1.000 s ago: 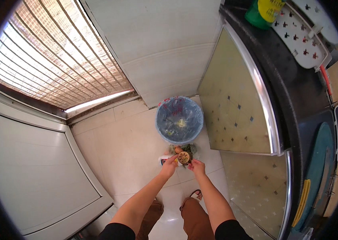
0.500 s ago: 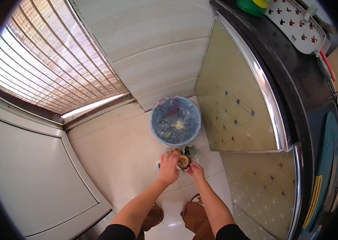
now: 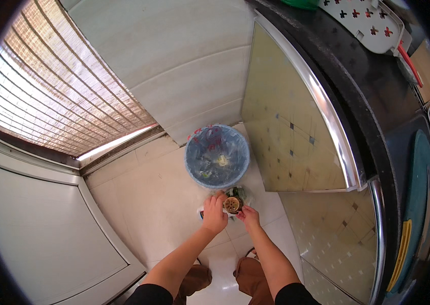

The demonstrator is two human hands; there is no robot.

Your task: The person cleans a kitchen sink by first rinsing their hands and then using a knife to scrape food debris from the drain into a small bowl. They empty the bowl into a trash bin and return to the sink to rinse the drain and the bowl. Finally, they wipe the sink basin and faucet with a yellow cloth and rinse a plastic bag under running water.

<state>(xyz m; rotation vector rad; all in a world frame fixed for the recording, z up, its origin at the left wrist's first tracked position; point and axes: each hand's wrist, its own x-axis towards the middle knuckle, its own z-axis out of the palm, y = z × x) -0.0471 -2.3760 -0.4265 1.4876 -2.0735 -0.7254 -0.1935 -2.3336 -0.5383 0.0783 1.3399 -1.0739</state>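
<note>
Both my hands have come lower and nearer to my knees than before. My left hand (image 3: pixel 214 213) and right hand (image 3: pixel 248 216) each close their grip on the round strainer (image 3: pixel 231 204), just beside the blue bin (image 3: pixel 194 168) on the tiled floor (image 3: pixel 149 203).
</note>
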